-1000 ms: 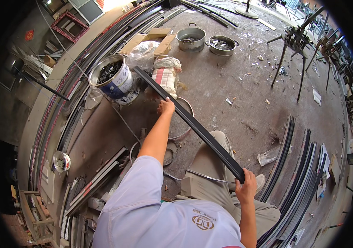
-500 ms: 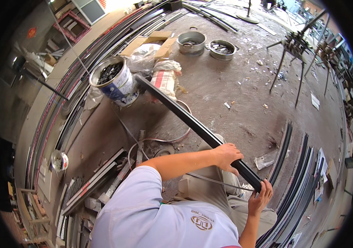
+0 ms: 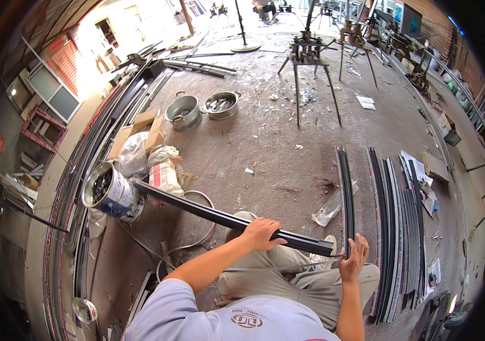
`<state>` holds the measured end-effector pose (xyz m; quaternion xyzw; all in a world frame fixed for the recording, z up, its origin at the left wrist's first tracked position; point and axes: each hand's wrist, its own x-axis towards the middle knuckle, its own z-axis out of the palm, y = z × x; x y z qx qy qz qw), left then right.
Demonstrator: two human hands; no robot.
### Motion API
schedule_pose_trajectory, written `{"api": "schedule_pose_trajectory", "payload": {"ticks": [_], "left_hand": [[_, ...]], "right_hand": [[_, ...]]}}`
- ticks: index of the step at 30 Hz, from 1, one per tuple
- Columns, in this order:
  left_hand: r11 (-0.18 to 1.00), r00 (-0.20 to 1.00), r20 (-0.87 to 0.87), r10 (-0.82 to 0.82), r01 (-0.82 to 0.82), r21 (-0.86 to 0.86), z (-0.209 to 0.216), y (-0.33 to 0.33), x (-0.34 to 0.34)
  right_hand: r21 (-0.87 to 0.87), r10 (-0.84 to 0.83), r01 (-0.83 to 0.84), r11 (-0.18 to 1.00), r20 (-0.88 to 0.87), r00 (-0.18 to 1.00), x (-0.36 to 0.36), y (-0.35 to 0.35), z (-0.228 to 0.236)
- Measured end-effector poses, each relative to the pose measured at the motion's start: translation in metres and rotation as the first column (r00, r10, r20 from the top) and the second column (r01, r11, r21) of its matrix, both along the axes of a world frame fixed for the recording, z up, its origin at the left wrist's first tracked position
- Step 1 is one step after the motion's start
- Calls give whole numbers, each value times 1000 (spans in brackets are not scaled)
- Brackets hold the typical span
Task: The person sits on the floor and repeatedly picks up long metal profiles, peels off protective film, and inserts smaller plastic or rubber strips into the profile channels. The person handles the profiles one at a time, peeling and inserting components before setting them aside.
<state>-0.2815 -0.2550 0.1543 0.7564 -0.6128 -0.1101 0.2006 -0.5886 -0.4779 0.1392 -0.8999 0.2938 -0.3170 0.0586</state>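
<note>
A long black profile bar [image 3: 197, 211] slants across my lap, from beside the paint bucket to its near end close to my right hand. My left hand [image 3: 262, 234] is wrapped over the bar a little short of that end. My right hand [image 3: 355, 258], clear of the bar's end, has its thumb and fingers pinched on a thin grey strip [image 3: 288, 265]. This strip runs leftward over my trousers and joins a loose loop on the floor. Just beyond my right fingers lie more black bars [image 3: 345, 187], side by side.
A paint bucket [image 3: 123, 199] full of dark pieces stands left, near a striped sack [image 3: 165, 177] and a cardboard box [image 3: 122, 139]. Beyond are two metal pots [image 3: 182, 116]. Stacked profiles [image 3: 390, 227] lie right; a tripod-legged machine [image 3: 310, 54] stands ahead.
The view has swung up and to the right. My right hand has come away from the bar's near end with the strip. My left hand keeps its hold on the bar.
</note>
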Motion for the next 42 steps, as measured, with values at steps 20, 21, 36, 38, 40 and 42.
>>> {"api": "schedule_pose_trajectory", "payload": {"ticks": [20, 21, 36, 38, 40, 42], "left_hand": [[998, 993, 112, -35, 28, 65, 8, 11, -19], [996, 991, 128, -48, 37, 81, 8, 13, -21], [997, 988, 150, -34, 23, 73, 10, 2, -31], [998, 987, 160, -26, 16, 67, 9, 7, -31], [998, 986, 165, -25, 14, 64, 7, 7, -30], [997, 986, 168, -22, 10, 73, 10, 5, -30]], "right_hand": [[611, -266, 93, 786, 198, 943, -210, -78, -102], [783, -486, 180, 595, 173, 857, -227, -69, -120], [350, -562, 602, 717, -219, 797, -300, 120, -246], [330, -446, 476, 815, -166, 879, -297, 126, -252], [405, -353, 370, 836, -121, 928, -302, 144, -279], [547, -352, 350, 761, -107, 930, -316, 166, -324]]}}
